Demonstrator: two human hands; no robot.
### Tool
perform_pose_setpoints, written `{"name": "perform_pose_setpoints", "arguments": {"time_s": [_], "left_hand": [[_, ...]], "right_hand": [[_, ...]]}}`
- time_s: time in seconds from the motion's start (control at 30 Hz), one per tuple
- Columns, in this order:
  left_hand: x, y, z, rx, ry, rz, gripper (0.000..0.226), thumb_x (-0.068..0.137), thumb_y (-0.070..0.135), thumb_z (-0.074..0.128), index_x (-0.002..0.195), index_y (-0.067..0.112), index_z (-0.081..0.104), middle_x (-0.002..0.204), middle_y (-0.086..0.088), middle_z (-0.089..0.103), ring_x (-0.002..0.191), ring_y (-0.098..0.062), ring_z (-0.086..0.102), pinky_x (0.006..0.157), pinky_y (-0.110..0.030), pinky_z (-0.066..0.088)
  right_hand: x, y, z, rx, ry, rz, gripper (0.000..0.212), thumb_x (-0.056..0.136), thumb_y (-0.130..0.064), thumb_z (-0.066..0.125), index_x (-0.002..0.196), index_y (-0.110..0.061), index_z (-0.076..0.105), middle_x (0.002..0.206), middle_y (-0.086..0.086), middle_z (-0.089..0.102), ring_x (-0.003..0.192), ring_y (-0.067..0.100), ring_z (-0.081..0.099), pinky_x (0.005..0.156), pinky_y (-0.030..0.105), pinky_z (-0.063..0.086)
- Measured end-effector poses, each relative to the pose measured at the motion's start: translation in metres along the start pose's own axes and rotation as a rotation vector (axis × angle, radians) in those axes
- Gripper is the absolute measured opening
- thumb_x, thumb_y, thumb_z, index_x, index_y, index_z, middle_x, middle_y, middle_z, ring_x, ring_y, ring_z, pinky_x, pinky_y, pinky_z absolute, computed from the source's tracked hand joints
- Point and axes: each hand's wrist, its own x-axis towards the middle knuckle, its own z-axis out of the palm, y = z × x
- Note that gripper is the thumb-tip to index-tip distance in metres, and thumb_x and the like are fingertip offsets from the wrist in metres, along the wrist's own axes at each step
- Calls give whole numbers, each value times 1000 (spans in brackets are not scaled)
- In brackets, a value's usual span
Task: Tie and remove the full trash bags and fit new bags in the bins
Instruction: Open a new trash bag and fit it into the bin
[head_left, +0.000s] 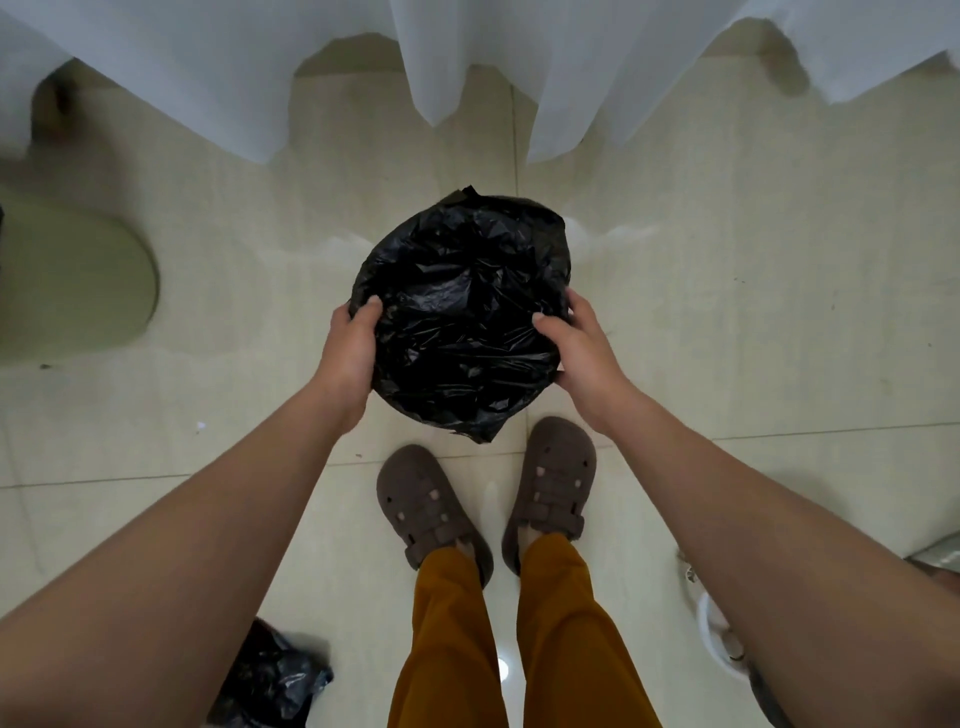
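A round bin lined with a black trash bag (460, 306) stands on the tiled floor in front of my feet. The bag is draped over the rim and covers the bin fully, so the bin itself is hidden. My left hand (349, 349) grips the bag at the left rim, thumb pressed inside. My right hand (581, 344) grips the bag at the right rim in the same way. A second black trash bag (270, 680), crumpled and bulging, lies on the floor at the lower left, partly behind my left forearm.
White curtains (467, 57) hang just behind the bin. A green mat (78, 275) lies at the left. A white object (719, 634) sits at the lower right. My brown shoes (431, 509) stand close to the bin on the cream tiles.
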Motion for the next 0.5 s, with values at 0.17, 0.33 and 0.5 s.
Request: {"name": "perform_pose_setpoints", "arguments": {"time_s": [0.17, 0.33, 0.5], "left_hand": [[-3, -3, 1, 16, 190, 23, 31, 96, 42, 43, 120, 24, 52, 130, 1, 46, 105, -18, 57, 94, -39, 48], [-24, -16, 2, -38, 163, -124, 47, 96, 47, 39, 138, 26, 43, 137, -2, 43, 109, -25, 56, 85, -50, 54], [-26, -22, 6, -147, 10, -193, 45, 98, 47, 36, 137, 25, 43, 129, -3, 58, 108, -30, 61, 84, -55, 54]], "right_hand": [[-6, 4, 2, 37, 92, -2, 54, 95, -24, 55, 145, -30, 36, 138, -3, 53, 119, 13, 56, 106, 45, 45], [-34, 23, 16, 43, 80, 98, 60, 94, -30, 58, 145, -39, 28, 137, -6, 51, 111, 9, 55, 85, 35, 54], [-28, 25, 24, 185, 18, 177, 70, 90, -19, 62, 142, -46, 22, 135, -5, 47, 118, 21, 52, 85, 51, 56]]}}
